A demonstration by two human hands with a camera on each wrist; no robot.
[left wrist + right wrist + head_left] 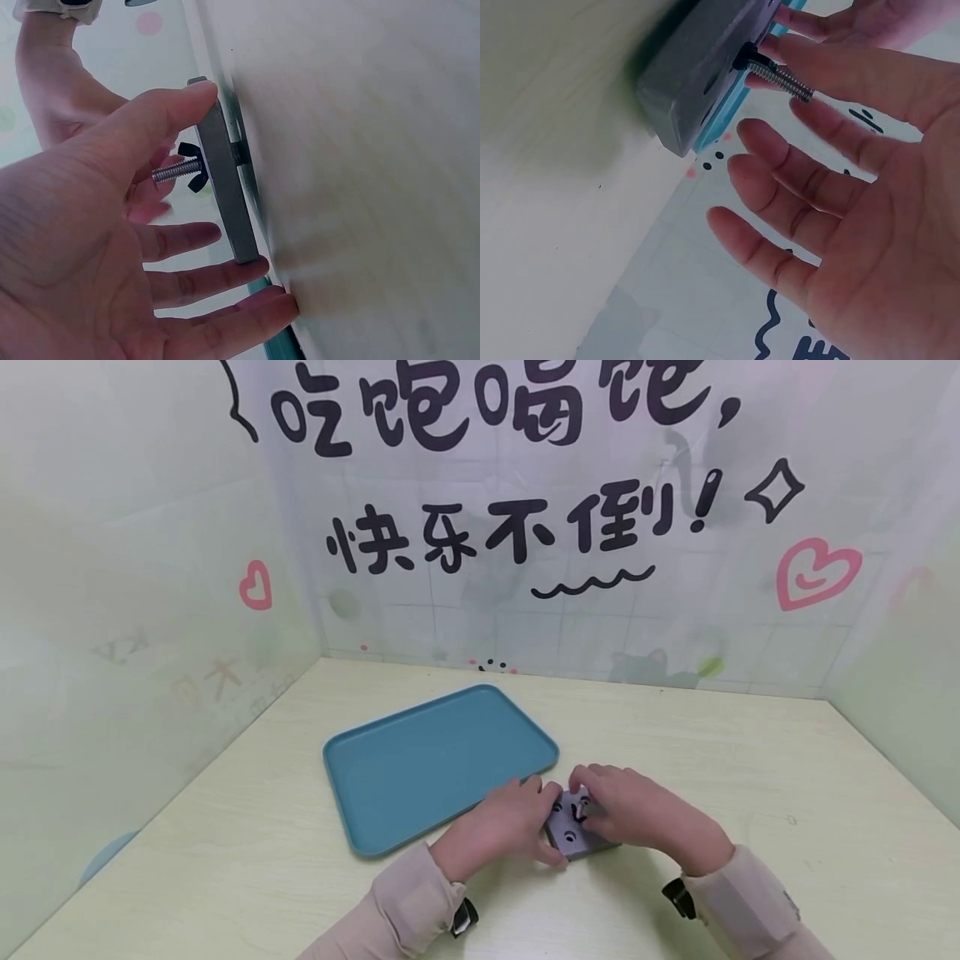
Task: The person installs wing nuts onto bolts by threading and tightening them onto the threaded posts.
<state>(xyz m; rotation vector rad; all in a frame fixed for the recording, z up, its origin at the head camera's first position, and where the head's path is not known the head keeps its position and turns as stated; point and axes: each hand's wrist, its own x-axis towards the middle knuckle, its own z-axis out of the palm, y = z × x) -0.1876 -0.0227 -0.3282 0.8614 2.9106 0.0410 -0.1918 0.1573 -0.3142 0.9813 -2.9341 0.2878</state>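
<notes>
A grey metal block (pixel 564 846) with several holes is held at its left edge by my left hand (pixel 513 818). In the left wrist view the thumb presses one end of the block (pixel 229 195), and a fingertip touches the opposite end. A threaded bolt (pixel 174 171) sticks out of its face, with a black wing nut (pixel 196 166) on it close to the block. Around the bolt, my right hand (pixel 626 806) has thumb and index finger on either side, with a gap showing between them. Its other fingers (pixel 761 187) are spread loosely, away from the block.
A blue rectangular tray (pixel 442 760) lies just behind and left of the block on the pale wooden table (pixel 750 777). Printed curtains (pixel 480 627) with lettering and hearts stand at the back and sides.
</notes>
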